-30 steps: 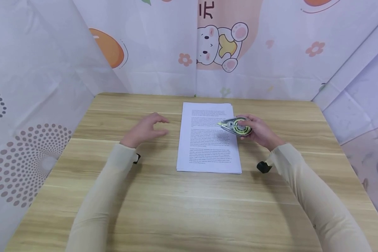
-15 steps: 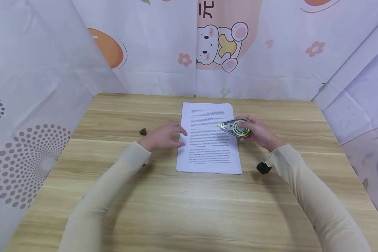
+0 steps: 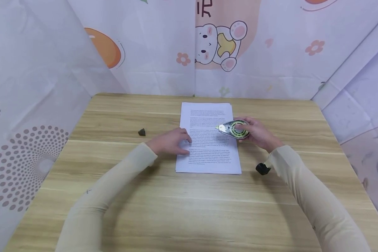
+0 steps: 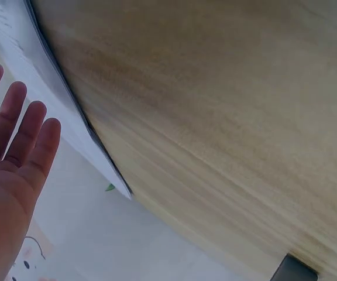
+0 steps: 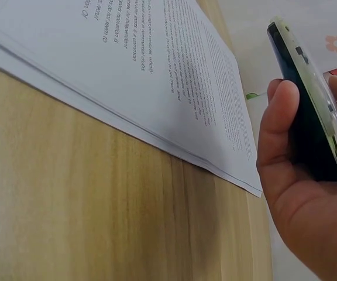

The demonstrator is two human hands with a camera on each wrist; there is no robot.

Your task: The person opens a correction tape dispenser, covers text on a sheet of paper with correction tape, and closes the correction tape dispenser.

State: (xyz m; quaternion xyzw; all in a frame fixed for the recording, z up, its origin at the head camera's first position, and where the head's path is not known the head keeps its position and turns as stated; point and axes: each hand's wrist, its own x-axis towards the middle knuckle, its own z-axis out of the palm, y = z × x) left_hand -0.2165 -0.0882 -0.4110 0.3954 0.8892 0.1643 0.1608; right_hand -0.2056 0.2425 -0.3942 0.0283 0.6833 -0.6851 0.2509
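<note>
White printed sheets (image 3: 208, 161) lay on the wood table (image 3: 189, 210), long side running away from the person, right between both hands. Left hand (image 3: 173, 141) looked nearer, fingers relaxed over the left edge, holding nothing, can't tell if touching; right hand (image 3: 259, 133) gripped a teardrop tape dispenser (image 3: 229, 129), nose pointing left over the page.

In the head view: one left hand (image 3: 170, 141) and one right hand (image 3: 260, 134), two in all; two sleeves (image 3: 113, 185) (image 3: 308, 196); one table (image 3: 189, 213); one paper stack (image 3: 208, 155); one tape dispenser (image 3: 226, 128); two black blocks (image 3: 141, 132) (image 3: 263, 169). In print: one bear (image 3: 209, 47), two coral flowers (image 3: 183, 59) (image 3: 314, 47).
</note>
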